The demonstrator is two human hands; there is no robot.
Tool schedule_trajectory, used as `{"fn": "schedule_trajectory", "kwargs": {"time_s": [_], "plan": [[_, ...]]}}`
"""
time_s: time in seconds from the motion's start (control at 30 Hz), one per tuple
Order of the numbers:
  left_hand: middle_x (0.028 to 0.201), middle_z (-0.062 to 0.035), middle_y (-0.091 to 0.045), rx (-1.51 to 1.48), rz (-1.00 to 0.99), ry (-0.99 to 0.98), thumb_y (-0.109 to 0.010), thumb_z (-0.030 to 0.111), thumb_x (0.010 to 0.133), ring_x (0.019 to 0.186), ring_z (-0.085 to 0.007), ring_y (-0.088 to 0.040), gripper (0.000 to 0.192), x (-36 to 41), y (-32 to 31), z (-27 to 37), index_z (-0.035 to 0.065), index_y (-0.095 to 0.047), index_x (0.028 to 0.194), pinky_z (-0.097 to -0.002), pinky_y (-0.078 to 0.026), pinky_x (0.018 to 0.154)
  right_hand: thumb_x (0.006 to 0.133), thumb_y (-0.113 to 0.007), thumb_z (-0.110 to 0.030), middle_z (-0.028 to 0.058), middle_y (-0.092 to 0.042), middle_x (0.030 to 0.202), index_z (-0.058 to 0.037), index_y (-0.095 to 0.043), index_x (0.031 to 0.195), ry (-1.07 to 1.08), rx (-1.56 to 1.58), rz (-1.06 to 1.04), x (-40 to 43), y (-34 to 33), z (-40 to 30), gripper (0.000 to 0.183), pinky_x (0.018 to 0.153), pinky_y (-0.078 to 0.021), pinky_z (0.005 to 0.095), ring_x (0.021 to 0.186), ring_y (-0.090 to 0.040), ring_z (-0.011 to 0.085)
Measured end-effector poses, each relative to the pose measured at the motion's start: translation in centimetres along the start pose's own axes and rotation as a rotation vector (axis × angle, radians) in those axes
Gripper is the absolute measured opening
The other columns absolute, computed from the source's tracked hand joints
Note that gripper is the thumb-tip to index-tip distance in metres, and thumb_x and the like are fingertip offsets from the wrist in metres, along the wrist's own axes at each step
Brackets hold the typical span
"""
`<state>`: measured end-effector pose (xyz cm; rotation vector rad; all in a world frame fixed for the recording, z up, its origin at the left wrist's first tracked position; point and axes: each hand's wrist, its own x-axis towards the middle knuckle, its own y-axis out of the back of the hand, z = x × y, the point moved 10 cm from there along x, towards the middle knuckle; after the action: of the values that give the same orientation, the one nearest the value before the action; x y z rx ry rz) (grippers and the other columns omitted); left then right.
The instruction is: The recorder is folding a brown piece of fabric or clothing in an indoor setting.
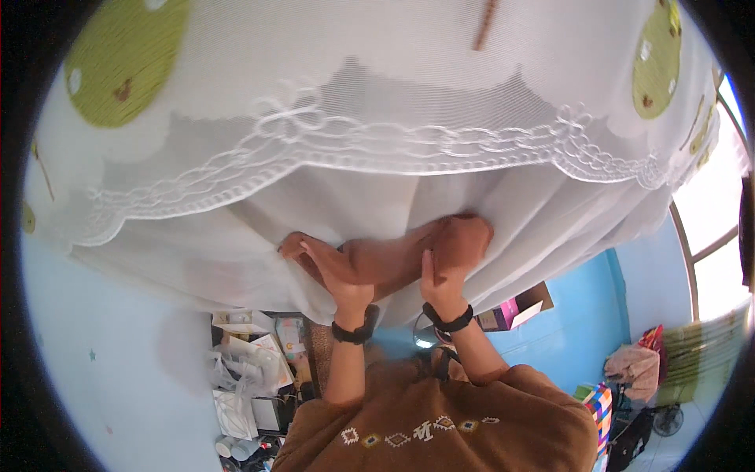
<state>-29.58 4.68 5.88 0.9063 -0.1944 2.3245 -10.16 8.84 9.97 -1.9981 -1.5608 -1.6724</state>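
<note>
My left hand (349,292) grips one side of a smooth brown cloth (389,257), with the thumb laid along it. The other side is held by my right hand (443,282), thumb on the front and most fingers hidden. Between the two hands the cloth spans in a shallow sag, its ends bunched or folded. Right behind it hangs a sheer white drape (365,194) in loose folds; whether the cloth touches it, I cannot tell. Over the drape falls a scalloped lace hem (424,147) with embroidered green round motifs (127,65). Both wrists wear black bands.
Below left, boxes, plastic bags (248,369) and jars (245,448) are piled up. An open cardboard box (534,301) lies to the right on a blue surface. Farther right are a heap of clothes (634,366), a fan (668,420), a green curtain (696,360) and a bright window (716,236).
</note>
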Motion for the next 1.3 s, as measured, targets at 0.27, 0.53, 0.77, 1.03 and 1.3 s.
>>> {"fn": "schedule_trajectory", "kwargs": {"time_s": [0.27,0.53,0.77,1.03,1.3], "plan": [[0.134,-0.0325,-0.019,0.228,-0.307,0.160,-0.059,0.018,0.075,0.127,-0.0419,-0.018,0.079,-7.0,-5.8,-6.2,-0.0139,-0.013,0.130,-0.0429,-0.015,0.105,0.070,-0.055,-0.023,0.0171,-0.047,0.118,-0.0052,-0.054,0.109,-0.059,-0.235,-0.243,-3.9,-3.9,5.1,0.042,0.094,-0.0231,0.0520,0.112,-0.038,0.0379],[0.140,-0.0284,-0.007,-0.095,-0.150,0.248,-0.055,0.022,0.080,0.132,-0.0354,-0.006,0.083,-10.0,-4.1,-8.7,-0.0089,0.000,0.134,-0.0388,-0.004,0.106,0.071,-0.053,-0.012,0.0184,-0.050,0.100,-0.0022,-0.055,0.098,-0.297,0.151,-0.050,-5.6,-0.3,5.6,0.029,0.087,-0.0346,0.0424,0.099,-0.044,0.0350],[0.141,-0.0259,-0.002,-0.125,-0.093,-0.065,-0.057,0.025,0.079,0.133,-0.0333,-0.002,0.085,-1.3,-6.6,6.2,-0.0071,-0.001,0.135,-0.0386,-0.002,0.106,0.071,-0.048,0.003,0.0144,-0.042,0.101,0.0017,-0.043,0.103,-0.362,0.238,0.245,-3.3,7.0,8.6,0.033,0.083,-0.0367,0.0354,0.094,-0.042,0.0275],[0.140,-0.0285,-0.006,-0.105,-0.420,-0.045,-0.057,0.018,0.077,0.131,-0.0399,-0.003,0.083,-7.1,-14.4,3.5,-0.0106,-0.003,0.133,-0.0422,-0.005,0.107,0.080,-0.045,-0.014,0.0165,-0.049,0.099,0.0027,-0.048,0.103,-0.420,0.136,0.380,-4.0,8.1,14.1,0.029,0.087,-0.0355,0.0410,0.100,-0.044,0.0311],[0.139,-0.0299,-0.004,0.236,-0.766,-0.095,-0.060,0.030,0.077,0.129,-0.0431,-0.004,0.086,-15.8,-17.2,-0.9,-0.0055,-0.006,0.135,-0.0483,-0.007,0.105,0.080,-0.043,-0.013,0.0261,-0.040,0.116,0.0076,-0.044,0.109,-0.342,-0.110,-0.088,-8.9,4.1,15.1,0.035,0.094,-0.0284,0.0453,0.106,-0.041,0.0394]]}}
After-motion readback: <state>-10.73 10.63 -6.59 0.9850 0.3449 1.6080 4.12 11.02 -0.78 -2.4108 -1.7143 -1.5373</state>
